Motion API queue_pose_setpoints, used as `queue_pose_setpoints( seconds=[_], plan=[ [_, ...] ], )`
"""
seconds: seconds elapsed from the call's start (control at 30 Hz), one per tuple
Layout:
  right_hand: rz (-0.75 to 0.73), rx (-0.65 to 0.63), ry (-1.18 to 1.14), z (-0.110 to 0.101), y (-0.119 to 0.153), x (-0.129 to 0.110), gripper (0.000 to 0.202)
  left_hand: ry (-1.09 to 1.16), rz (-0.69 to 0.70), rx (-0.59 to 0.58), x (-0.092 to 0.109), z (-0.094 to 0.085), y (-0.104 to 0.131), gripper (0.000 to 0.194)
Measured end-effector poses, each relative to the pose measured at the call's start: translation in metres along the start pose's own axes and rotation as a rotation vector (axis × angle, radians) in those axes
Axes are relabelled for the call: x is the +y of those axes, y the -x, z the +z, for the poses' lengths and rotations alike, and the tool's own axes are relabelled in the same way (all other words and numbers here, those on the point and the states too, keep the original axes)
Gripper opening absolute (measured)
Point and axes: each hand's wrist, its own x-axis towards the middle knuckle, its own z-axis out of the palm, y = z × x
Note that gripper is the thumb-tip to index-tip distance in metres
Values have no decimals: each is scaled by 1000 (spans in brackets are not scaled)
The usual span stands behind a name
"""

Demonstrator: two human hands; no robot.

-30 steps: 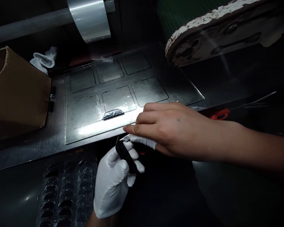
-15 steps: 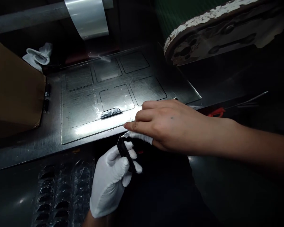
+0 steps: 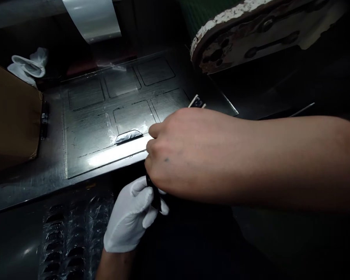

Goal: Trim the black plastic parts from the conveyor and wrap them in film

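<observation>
Left hand (image 3: 131,217), white-gloved, pinches small black part (image 3: 155,196). Bare right hand (image 3: 177,155) just above, fingers curled over it; its grip can't be made out. Plastic blister tray (image 3: 70,237) left of glove. Beyond: steel surface (image 3: 32,182), scored plate (image 3: 105,128), cardboard box (image 3: 8,120), film roll (image 3: 90,17).

White glove on left hand (image 3: 128,219); right hand (image 3: 177,151) bare.

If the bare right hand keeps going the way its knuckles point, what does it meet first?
Judging loosely, since depth is unclear: the right hand points left along the metal plate, so it would first meet the curled film tab.
</observation>
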Motion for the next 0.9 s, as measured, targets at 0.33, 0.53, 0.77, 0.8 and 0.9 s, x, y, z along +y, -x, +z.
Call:
queue_pose_setpoints(
  seconds=[0.33,0.53,0.77,0.8,0.9],
  plan=[
    [111,128,-205,24,22,13,24,272,331,100,-6,-7,2,34],
    [118,164,-292,33,19,3,27,256,360,95,-6,-7,1,37],
    [91,166,-301,34,14,-1,30,214,367,160,-10,-6,5,38],
    [92,167,-301,34,13,-1,29,209,371,161,-10,-6,5,38],
    [116,164,-303,33,13,-3,25,181,383,176,-10,-6,5,40]
  ],
)
